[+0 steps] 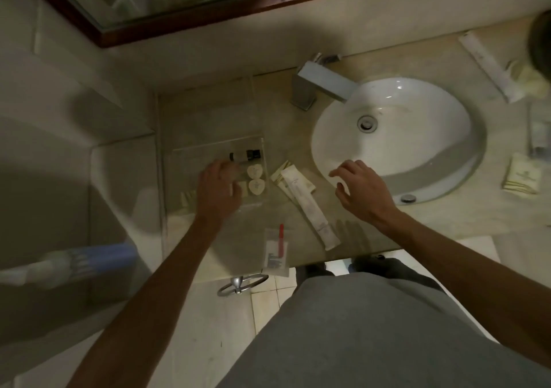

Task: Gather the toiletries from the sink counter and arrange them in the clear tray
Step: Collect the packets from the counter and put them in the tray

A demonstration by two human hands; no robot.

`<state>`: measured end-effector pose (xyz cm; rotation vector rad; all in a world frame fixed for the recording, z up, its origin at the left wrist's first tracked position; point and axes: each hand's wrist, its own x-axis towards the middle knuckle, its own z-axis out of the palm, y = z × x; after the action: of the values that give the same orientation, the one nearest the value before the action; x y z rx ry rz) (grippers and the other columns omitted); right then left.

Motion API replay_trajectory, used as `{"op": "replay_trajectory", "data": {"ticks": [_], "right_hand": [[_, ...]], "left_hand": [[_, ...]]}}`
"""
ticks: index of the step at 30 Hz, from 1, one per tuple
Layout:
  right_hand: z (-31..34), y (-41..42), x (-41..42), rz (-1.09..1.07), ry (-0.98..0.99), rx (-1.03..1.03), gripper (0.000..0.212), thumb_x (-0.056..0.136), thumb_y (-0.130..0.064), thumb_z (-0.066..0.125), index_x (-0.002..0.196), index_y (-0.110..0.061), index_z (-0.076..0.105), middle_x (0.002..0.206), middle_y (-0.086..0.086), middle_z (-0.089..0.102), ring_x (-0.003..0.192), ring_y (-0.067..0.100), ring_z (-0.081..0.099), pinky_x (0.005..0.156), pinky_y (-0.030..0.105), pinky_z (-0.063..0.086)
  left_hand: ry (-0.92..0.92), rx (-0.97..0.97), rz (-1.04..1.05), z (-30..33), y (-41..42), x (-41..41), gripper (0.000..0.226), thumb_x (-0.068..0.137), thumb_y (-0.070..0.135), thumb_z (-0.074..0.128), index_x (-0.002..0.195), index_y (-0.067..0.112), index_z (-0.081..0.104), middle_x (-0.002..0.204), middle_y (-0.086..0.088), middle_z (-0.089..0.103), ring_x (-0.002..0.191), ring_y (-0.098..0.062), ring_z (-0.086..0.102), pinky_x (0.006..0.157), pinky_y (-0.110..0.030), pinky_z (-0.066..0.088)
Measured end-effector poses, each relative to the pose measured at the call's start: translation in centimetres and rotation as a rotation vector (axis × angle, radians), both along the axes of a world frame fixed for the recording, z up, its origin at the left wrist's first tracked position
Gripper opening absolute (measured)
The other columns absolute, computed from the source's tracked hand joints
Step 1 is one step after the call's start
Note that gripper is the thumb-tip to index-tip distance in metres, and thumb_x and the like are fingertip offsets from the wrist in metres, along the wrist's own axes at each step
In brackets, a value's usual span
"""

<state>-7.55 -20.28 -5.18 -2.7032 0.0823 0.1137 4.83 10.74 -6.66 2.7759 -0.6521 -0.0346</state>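
Observation:
The clear tray (185, 161) sits on the counter left of the sink. Inside it lie two dark-capped small bottles (246, 155), two round soaps (255, 178) and a pale packet (188, 199). My left hand (219, 186) hovers over the tray's middle, fingers spread, hiding part of its contents; whether it touches anything I cannot tell. My right hand (357, 190) floats open above the sink's near rim. Between the hands lie long white sachets (304, 199). A clear bag with a red item (276, 252) rests at the counter's front edge.
The white sink (417, 137) and chrome faucet (319, 86) fill the counter's middle. At right lie a long white packet (489, 68), a folded cream packet (521, 177) and a tube-like item (539, 131). A towel ring (241, 284) hangs below the counter edge.

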Motion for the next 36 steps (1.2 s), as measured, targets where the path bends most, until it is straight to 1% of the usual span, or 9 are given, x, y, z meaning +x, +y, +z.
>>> {"op": "replay_trajectory", "data": {"ticks": [6, 10, 14, 18, 23, 26, 28, 31, 36], "right_hand": [[0.9, -6.5, -1.7, -0.065, -0.003, -0.098, 0.04, 0.08, -0.02, 0.064, 0.118, -0.01, 0.064, 0.116, 0.011, 0.063, 0.103, 0.031, 0.058, 0.084, 0.041, 0.049], [1.7, -14.9, -5.2, -0.197, -0.018, -0.112, 0.042, 0.079, -0.017, 0.069, 0.12, -0.01, 0.064, 0.118, 0.011, 0.065, 0.106, 0.03, 0.06, 0.089, 0.041, 0.049], [2.0, -25.3, -10.1, -0.357, -0.004, -0.132, 0.044, 0.084, -0.02, 0.065, 0.127, -0.012, 0.061, 0.129, 0.009, 0.062, 0.117, 0.028, 0.056, 0.096, 0.041, 0.046], [1.9, -35.4, -15.1, -0.47, 0.047, -0.149, 0.047, 0.081, -0.019, 0.064, 0.127, -0.011, 0.06, 0.13, 0.011, 0.06, 0.117, 0.032, 0.055, 0.094, 0.044, 0.047], [1.2, -44.0, -19.6, -0.607, 0.103, -0.15, 0.05, 0.084, -0.02, 0.064, 0.133, -0.012, 0.056, 0.136, 0.01, 0.056, 0.119, 0.031, 0.052, 0.092, 0.042, 0.046], [0.0, -46.6, -20.7, -0.636, 0.141, -0.163, 0.052, 0.084, -0.021, 0.062, 0.135, -0.013, 0.054, 0.136, 0.008, 0.055, 0.116, 0.028, 0.052, 0.089, 0.04, 0.047], [-0.9, -47.9, -20.9, -0.667, 0.152, -0.176, 0.05, 0.083, -0.022, 0.063, 0.132, -0.013, 0.056, 0.132, 0.006, 0.056, 0.112, 0.027, 0.053, 0.086, 0.04, 0.049], [-1.9, -49.7, -21.2, -0.779, 0.137, -0.218, 0.046, 0.084, -0.022, 0.063, 0.129, -0.014, 0.058, 0.127, 0.006, 0.057, 0.109, 0.027, 0.055, 0.087, 0.041, 0.05], [-3.7, -53.6, -21.2, -0.935, 0.222, -0.286, 0.059, 0.082, -0.017, 0.063, 0.137, -0.008, 0.045, 0.13, 0.019, 0.052, 0.105, 0.036, 0.054, 0.083, 0.047, 0.048]], "left_hand": [[0.014, -0.179, -0.288, 0.9, -17.9, -4.4, 0.054, 0.072, 0.02, 0.064, 0.124, 0.012, 0.055, 0.12, -0.011, 0.057, 0.109, -0.031, 0.054, 0.093, -0.043, 0.045], [0.079, -0.176, -0.394, 0.1, -29.5, -7.1, 0.063, 0.076, 0.033, 0.064, 0.134, 0.013, 0.048, 0.127, -0.01, 0.055, 0.114, -0.03, 0.052, 0.097, -0.043, 0.043], [0.128, -0.178, -0.479, 0.1, -41.0, -10.6, 0.063, 0.077, 0.034, 0.065, 0.135, 0.016, 0.046, 0.128, -0.006, 0.054, 0.116, -0.026, 0.052, 0.099, -0.04, 0.042], [0.207, -0.124, -0.535, -0.5, -51.4, -13.8, 0.067, 0.076, 0.034, 0.066, 0.137, 0.013, 0.045, 0.127, -0.009, 0.053, 0.115, -0.029, 0.051, 0.097, -0.043, 0.042], [0.307, -0.083, -0.384, -2.1, -61.7, -17.2, 0.066, 0.081, 0.043, 0.068, 0.13, 0.006, 0.046, 0.12, -0.014, 0.053, 0.109, -0.031, 0.052, 0.088, -0.041, 0.044], [0.473, -0.087, -0.148, -2.9, -67.0, -18.3, 0.092, 0.078, 0.057, 0.07, 0.14, 0.0, 0.033, 0.13, -0.017, 0.048, 0.117, -0.031, 0.05, 0.094, -0.038, 0.044], [0.527, 0.001, -0.065, -3.3, -69.3, -18.5, 0.1, 0.077, 0.053, 0.073, 0.146, 0.001, 0.022, 0.138, -0.018, 0.041, 0.122, -0.031, 0.047, 0.099, -0.039, 0.044], [0.478, 0.124, -0.082, -4.0, -70.6, -17.9, 0.082, 0.076, 0.037, 0.076, 0.136, 0.004, 0.031, 0.131, -0.016, 0.046, 0.114, -0.031, 0.053, 0.092, -0.038, 0.049], [0.432, 0.12, -0.167, -4.5, -70.0, -16.3, 0.059, 0.084, 0.026, 0.07, 0.127, 0.001, 0.039, 0.125, -0.017, 0.047, 0.102, -0.03, 0.06, 0.08, -0.035, 0.051]]}}
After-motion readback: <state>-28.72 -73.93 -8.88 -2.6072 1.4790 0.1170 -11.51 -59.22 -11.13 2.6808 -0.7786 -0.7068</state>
